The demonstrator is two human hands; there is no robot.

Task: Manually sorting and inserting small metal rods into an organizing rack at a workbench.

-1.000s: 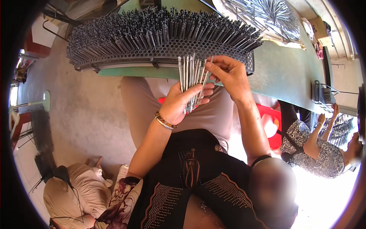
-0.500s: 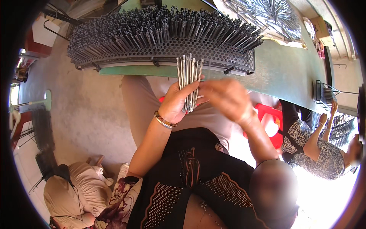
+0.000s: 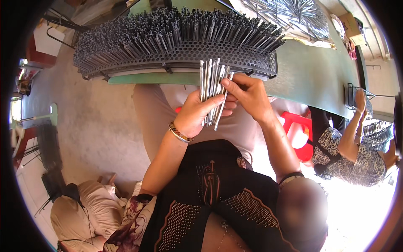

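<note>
A fanned bundle of thin silvery metal rods (image 3: 208,86) rises from my left hand (image 3: 197,107), whose fingers and thumb wrap its lower part. At the bundle's right side, my right hand (image 3: 251,94) pinches one rod between thumb and fingers. That rod leans a little away from the others. Just beyond my hands stands a long black perforated rack (image 3: 184,56), with many dark thin rods (image 3: 168,31) upright in its holes.
The rack rests along a green table (image 3: 302,80). Loose silvery rods (image 3: 300,17) lie heaped on a sheet at its far right. A red stool (image 3: 294,126) is right of my legs. One person (image 3: 348,155) works at the right; another (image 3: 84,210) sits at lower left.
My right hand, blurred by motion before, has come in to the bundle and now grips a rod at its right edge. The person at the right has raised an arm toward the table.
</note>
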